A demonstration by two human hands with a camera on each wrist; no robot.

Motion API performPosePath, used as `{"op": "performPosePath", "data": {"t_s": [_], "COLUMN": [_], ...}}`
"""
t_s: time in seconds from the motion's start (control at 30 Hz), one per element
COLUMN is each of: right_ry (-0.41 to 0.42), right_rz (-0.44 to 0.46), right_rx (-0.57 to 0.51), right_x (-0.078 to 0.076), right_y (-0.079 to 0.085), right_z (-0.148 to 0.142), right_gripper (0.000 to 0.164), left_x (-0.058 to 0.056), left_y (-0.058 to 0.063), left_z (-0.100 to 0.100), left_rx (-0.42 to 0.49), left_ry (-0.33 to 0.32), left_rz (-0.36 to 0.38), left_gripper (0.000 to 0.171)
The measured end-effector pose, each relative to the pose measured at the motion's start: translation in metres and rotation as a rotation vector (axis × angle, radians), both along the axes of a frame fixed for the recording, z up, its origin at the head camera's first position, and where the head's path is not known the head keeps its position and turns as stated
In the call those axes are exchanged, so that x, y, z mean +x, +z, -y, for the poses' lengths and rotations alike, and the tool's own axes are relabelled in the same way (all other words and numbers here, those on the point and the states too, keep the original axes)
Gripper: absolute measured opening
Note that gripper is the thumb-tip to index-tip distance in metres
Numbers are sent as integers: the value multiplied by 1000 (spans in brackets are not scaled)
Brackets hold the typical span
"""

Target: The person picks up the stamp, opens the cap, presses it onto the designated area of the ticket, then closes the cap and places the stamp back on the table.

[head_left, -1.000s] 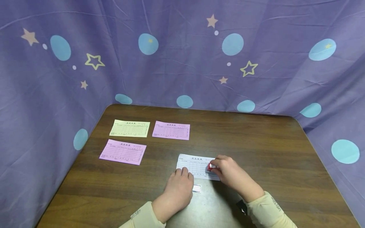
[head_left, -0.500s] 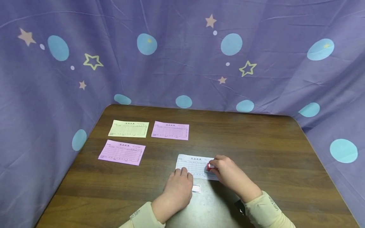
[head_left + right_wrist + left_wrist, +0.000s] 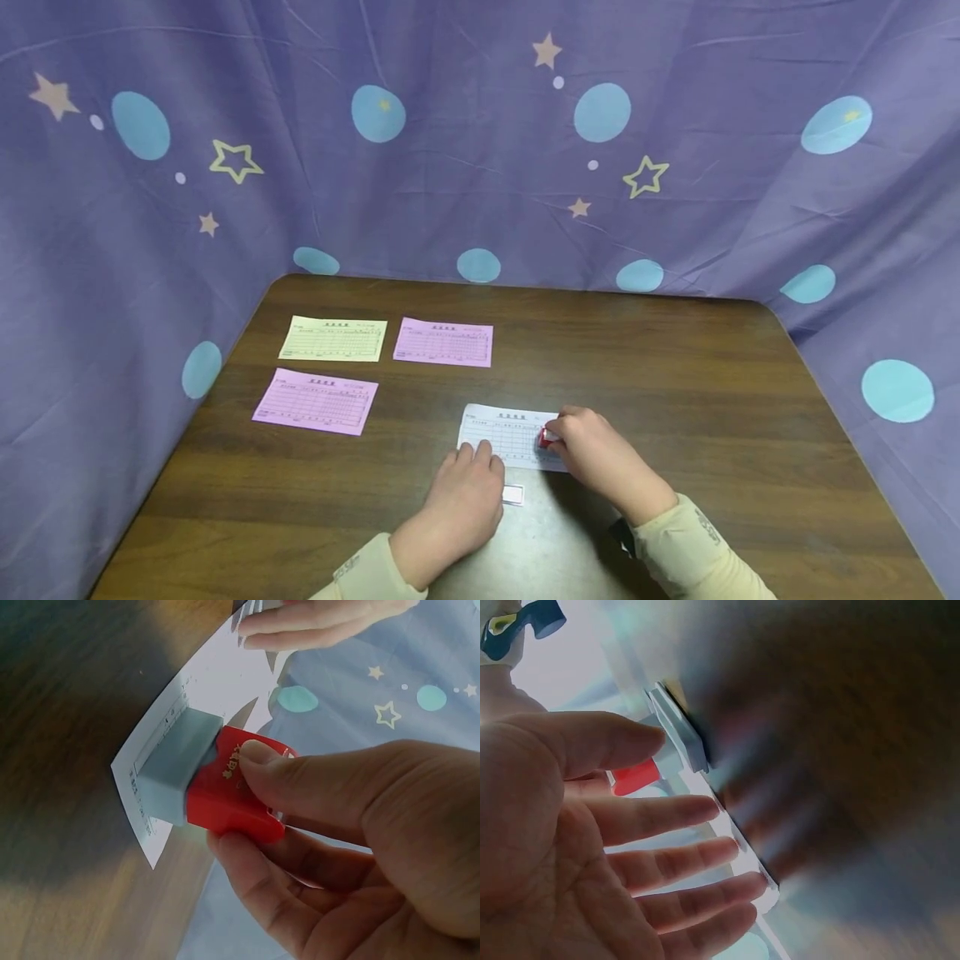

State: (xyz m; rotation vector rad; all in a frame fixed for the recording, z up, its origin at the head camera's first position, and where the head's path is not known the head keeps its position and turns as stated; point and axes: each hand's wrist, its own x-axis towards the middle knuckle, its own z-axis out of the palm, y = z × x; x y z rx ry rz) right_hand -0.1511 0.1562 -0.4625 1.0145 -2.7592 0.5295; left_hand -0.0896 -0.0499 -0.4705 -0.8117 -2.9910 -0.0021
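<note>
My right hand (image 3: 600,454) pinches a red stamp (image 3: 236,784) between thumb and fingers. The stamp's grey base stands against the right part of a white printed form (image 3: 495,433). Across the form's lower left edge rest the fingertips of my left hand (image 3: 467,496), its fingers nearly straight and holding nothing. Beside the left thumb lies a small grey rectangular cap (image 3: 679,727), which appears in the head view as a pale rectangle (image 3: 513,495) just below the form. In the head view the right hand covers the form's right end and much of the stamp.
A yellow form (image 3: 333,339) and a pink form (image 3: 444,342) lie side by side toward the back left of the wooden table (image 3: 637,358). Nearer on the left is another pink form (image 3: 316,402). A purple patterned curtain (image 3: 465,183) surrounds the table's back and sides.
The head view has shifted slightly, so everything appears a little farther left. Both hands keep their places on the form, and the stamp stays pressed at the same spot.
</note>
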Motion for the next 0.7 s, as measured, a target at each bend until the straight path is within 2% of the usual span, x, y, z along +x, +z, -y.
{"op": "performPosePath", "data": {"t_s": [0.2,0.3,0.53,0.7], "right_ry": [7,11,17,26], "right_rz": [8,9,20,22], "right_rx": [24,29,23,18], "right_x": [-1,-2,-3,-4], "right_y": [2,2,2,1], "right_z": [-3,-3,-4,-5], "right_gripper": [24,23,22,20], "left_x": [-1,-2,-5,-9], "left_y": [-1,-2,-1,-3], "left_z": [-1,1,3,5], "left_rx": [-2,11,82,145], "left_ry": [-7,-17,-69,-67], "left_rz": [20,8,3,28], "left_gripper": [31,28,17,14]}}
